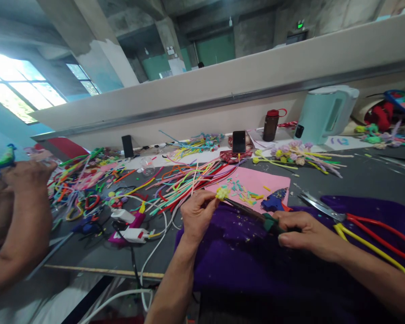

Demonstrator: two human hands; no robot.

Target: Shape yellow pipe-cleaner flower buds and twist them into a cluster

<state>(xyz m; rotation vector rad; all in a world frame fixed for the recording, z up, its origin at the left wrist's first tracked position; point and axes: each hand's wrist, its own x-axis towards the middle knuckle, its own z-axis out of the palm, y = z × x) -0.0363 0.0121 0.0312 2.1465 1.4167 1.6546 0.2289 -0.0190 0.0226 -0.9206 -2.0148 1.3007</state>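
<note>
Pinched between the thumb and fingers of my left hand (pixel 198 212) is a small yellow fuzzy flower (pixel 222 193). My right hand (pixel 302 231) is closed around the green handle of dark-bladed scissors (pixel 248 210); their tips reach the flower's lower right side. Whether the blades touch it I cannot tell. Below both hands spreads a purple cloth (pixel 219 243) dotted with tiny clippings. Just beyond, a pink sheet (pixel 256 177) carries short yellow and teal fuzzy pieces (pixel 243 191) and a dark blue fuzzy piece (pixel 276 199).
Large pliers-like cutters (pixel 340 218) with red and yellow handles lie at right. Pipe cleaners (pixel 185 182) pile up left of the pink sheet. Behind stand a phone (pixel 239 142), a brown bottle (pixel 270 126) and a mint kettle (pixel 324 112). Power strips (pixel 130 235) and another person's arm (pixel 29 211) are at left.
</note>
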